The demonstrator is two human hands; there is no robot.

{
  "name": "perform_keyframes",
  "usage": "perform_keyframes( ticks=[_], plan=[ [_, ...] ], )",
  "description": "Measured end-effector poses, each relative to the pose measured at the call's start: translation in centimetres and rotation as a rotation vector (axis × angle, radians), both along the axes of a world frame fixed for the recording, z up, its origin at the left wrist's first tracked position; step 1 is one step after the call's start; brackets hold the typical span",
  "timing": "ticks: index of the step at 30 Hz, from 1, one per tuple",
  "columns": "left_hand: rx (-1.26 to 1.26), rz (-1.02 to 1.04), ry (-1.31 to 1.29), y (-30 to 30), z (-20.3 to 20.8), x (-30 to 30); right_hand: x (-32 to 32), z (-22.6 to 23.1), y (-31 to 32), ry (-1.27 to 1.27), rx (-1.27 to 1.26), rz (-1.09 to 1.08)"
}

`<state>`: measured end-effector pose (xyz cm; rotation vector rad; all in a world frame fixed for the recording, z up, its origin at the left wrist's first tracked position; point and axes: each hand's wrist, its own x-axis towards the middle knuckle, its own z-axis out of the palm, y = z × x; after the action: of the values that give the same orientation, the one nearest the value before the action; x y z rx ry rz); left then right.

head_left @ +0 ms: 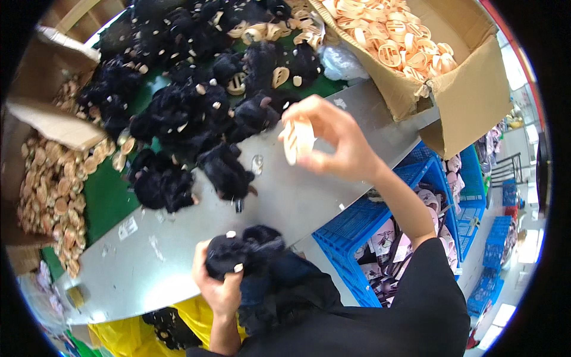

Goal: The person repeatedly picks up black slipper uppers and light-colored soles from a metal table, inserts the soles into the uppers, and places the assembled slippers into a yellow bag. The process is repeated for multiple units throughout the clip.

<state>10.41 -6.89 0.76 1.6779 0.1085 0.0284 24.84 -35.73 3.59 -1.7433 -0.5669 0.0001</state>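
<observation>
My left hand is closed around a black furry plush piece with small pale tabs on it, held low in front of my body. Up over the metal table, my right hand pinches a peach plastic part with slots, between thumb and fingers. The two hands are well apart. Loose black plush pieces lie on the table between and beyond them, and more are heaped toward the far left.
At the far right stands an open cardboard box full of peach plastic parts. Small round beige pieces fill a carton at the left, spilling onto a green surface. Blue crates stand right of the table; yellow plastic lies below it.
</observation>
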Motion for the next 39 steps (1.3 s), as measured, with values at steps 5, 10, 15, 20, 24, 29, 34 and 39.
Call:
perform_keyframes(
  ticks=[5, 10, 15, 20, 24, 29, 34, 39],
  plan=[
    [-0.270, -0.004, 0.048, -1.6, 1.7, -3.1, -8.9, 1.3, 7.9, -0.114, 0.227, 0.258],
    [-0.228, 0.045, -0.031, 0.7, 2.2, -8.1, -14.8, 0.3, 12.6, -0.158, 0.279, 0.325],
    [-0.239, 0.057, -0.178, 2.9, 2.4, -11.0, -17.9, 0.4, 15.3, -0.247, 0.189, 0.304],
    [-0.030, 0.133, -0.322, 4.1, 2.6, -13.2, -19.2, 1.5, 16.8, -0.373, 0.105, 0.363],
    [0.301, 0.210, -0.423, 3.8, 3.6, -13.1, -18.6, 4.9, 18.3, -0.449, -0.054, 0.330],
    [0.265, 0.358, -0.361, 4.3, 1.8, -12.4, -16.1, 1.7, 22.6, -0.394, 0.221, 0.236],
    [0.157, 0.318, -0.229, 6.4, -0.1, -11.3, -15.2, -2.2, 23.9, 0.081, 0.295, 0.242],
    [-0.051, 0.499, -0.114, 8.2, 0.0, -7.8, -14.5, -3.4, 23.1, -0.071, 0.037, 0.120]
  ],
)
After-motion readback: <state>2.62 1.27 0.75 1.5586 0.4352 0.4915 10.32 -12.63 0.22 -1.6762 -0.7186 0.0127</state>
